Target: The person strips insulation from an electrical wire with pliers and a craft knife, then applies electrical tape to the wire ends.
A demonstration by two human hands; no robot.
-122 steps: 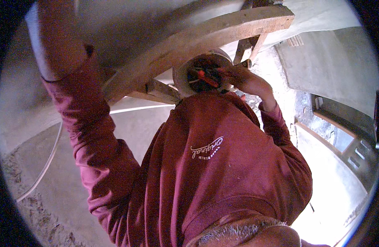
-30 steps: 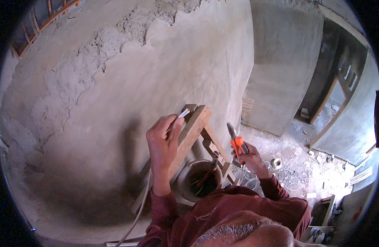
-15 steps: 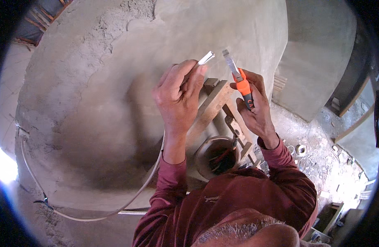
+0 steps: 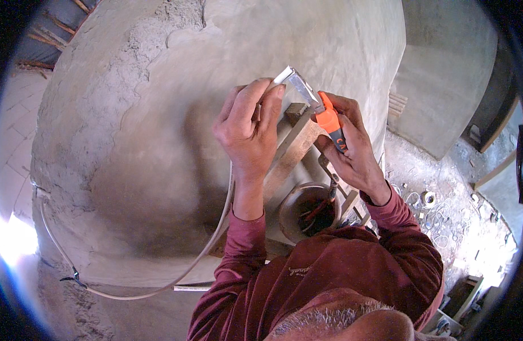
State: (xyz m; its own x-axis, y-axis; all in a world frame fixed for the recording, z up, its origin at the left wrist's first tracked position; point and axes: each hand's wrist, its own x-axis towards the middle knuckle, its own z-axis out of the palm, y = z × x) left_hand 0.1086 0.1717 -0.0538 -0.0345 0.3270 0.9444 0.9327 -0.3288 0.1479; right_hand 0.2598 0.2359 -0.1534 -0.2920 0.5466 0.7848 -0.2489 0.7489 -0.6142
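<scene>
My left hand (image 4: 249, 125) is closed, pinching a white cable (image 4: 282, 74) between thumb and fingers so that a short end sticks out. What looks like the same cable runs down behind the left wrist and loops away to the left. In my right hand (image 4: 352, 148) is an orange and dark grey utility knife (image 4: 328, 121), its fingers wrapped round the handle. The knife's long blade points up and to the left, and its tip meets the end of the cable or lies just in front of it; contact is hard to tell.
A large grey plastered wall (image 4: 159, 142) curves behind my hands. Below them stand a wooden frame (image 4: 298, 145) and a bucket (image 4: 287, 213) with tools inside. To the right, the floor (image 4: 412, 165) carries debris, loose wire coils and a small roll (image 4: 428, 199).
The knife has come up and left, bringing its blade from beside the cable to the cable's end. My left hand keeps its pinch. The whole view has shifted slightly.
</scene>
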